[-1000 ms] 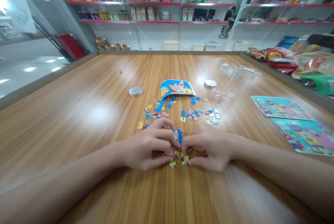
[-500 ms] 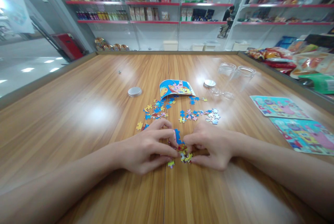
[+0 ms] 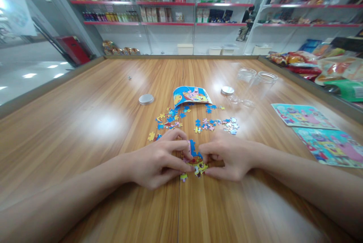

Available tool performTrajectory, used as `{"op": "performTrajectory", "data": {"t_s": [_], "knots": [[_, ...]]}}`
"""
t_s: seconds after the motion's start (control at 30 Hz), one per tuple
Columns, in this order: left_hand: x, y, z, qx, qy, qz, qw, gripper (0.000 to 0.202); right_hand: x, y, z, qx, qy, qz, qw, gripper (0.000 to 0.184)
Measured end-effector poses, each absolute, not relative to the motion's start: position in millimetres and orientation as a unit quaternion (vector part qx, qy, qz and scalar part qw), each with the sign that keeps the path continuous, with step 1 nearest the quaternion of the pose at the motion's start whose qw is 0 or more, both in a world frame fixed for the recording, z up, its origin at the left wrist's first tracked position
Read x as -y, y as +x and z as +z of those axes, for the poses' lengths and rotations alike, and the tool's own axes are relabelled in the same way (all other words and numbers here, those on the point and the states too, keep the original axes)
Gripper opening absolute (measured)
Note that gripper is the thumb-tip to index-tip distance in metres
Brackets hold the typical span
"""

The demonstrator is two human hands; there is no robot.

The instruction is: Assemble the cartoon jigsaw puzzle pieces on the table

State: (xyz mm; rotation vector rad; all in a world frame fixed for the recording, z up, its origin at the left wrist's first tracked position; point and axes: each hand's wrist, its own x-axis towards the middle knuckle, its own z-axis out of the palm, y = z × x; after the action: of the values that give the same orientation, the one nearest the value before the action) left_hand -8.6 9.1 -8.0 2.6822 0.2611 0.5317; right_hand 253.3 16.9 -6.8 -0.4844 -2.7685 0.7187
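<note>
On a wooden table [image 3: 70,133], left to right: a silver lid [image 3: 146,99], far; the left hand [image 3: 163,160], fingers loosely curled, at a partly joined cartoon puzzle [image 3: 196,160], near centre; the right hand [image 3: 228,157], thumb and forefinger slightly parted, at the puzzle's right edge, either hand's hold unclear; two picture cards [image 3: 304,116].

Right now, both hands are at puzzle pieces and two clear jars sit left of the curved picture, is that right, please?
Not quite: the head view shows the jars right of the curved picture; the left hand and right hand are indeed at puzzle pieces.
</note>
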Motion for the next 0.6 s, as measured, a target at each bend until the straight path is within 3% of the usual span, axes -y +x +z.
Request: {"op": "performTrajectory", "data": {"t_s": [0.6], "knots": [[-8.2,-7.9,-11.1,-0.114,0.953,0.192,0.205,0.023,-12.6,252.1,-7.6,0.936,-0.144,0.301,0.111,0.013]]}}
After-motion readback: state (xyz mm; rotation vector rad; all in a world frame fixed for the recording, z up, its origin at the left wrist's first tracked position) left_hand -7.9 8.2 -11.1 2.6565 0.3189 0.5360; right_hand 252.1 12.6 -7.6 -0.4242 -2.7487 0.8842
